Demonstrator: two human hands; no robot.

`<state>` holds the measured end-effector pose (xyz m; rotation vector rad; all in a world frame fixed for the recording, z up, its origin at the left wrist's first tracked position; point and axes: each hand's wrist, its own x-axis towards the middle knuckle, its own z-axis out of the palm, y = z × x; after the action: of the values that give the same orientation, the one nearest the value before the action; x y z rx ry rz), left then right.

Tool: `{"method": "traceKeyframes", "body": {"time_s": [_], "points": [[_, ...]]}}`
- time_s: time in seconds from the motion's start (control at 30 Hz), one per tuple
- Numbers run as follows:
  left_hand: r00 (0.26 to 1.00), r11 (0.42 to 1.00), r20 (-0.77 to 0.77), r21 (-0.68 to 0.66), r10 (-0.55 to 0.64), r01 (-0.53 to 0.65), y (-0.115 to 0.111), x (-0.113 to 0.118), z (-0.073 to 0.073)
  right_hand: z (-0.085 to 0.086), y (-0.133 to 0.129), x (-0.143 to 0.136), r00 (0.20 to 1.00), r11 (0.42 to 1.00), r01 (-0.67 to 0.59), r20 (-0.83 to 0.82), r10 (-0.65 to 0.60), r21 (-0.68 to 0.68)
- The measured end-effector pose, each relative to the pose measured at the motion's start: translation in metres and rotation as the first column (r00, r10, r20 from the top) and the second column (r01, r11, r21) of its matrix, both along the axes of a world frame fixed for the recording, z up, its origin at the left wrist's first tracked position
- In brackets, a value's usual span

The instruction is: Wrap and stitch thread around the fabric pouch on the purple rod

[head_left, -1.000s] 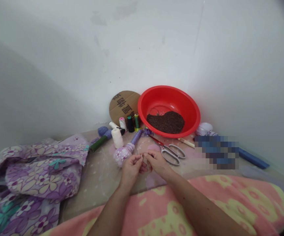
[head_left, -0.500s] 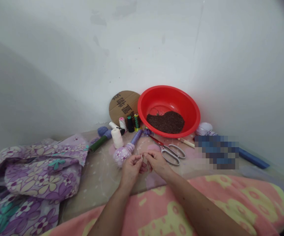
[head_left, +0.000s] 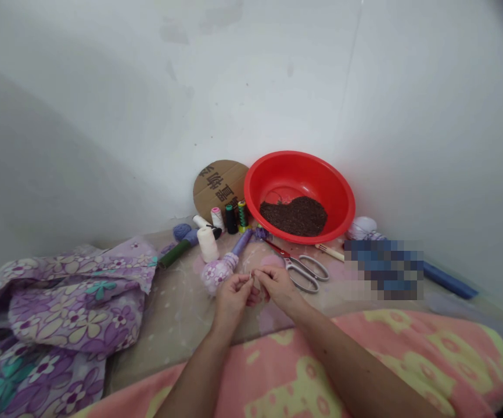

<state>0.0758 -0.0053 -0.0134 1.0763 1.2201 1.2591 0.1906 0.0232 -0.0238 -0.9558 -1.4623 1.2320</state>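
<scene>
My left hand (head_left: 234,293) and my right hand (head_left: 275,284) meet fingertip to fingertip above the table. Both are closed in a pinch. A thin pale strand that looks like thread (head_left: 251,276) shows between the fingertips; its ends are too small to make out. Just behind my left hand lies a flowered purple ball-headed piece with a cloth-wrapped handle (head_left: 217,274). Close to my right hand rest scissors (head_left: 302,274) with grey handles and red on the blades. A white thread cone (head_left: 208,244) stands beyond the flowered head.
A red basin (head_left: 342,203) holding dark brown grains leans near the wall, beside a round cardboard piece (head_left: 221,180). Several thread spools (head_left: 231,219) stand before it. Flowered fabric (head_left: 77,313) is heaped at left. A pink and yellow blanket (head_left: 277,377) covers the front. At right lies a blue rod (head_left: 449,280).
</scene>
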Motion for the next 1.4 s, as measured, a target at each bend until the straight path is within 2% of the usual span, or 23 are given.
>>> {"method": "traceKeyframes", "body": {"time_s": [0.67, 1.4], "points": [[1.0, 1.0, 0.009, 0.007, 0.008, -0.008, -0.0008, 0.0014, 0.0015, -0.0025, 0.003, 0.0004, 0.997, 0.996, 0.038, 0.064, -0.043, 0.076], [1.0, 1.0, 0.007, 0.011, 0.017, -0.017, -0.0016, 0.0001, 0.0012, -0.0027, 0.0024, 0.0011, 1.0, 1.0, -0.002, 0.01, 0.002, 0.019]]}}
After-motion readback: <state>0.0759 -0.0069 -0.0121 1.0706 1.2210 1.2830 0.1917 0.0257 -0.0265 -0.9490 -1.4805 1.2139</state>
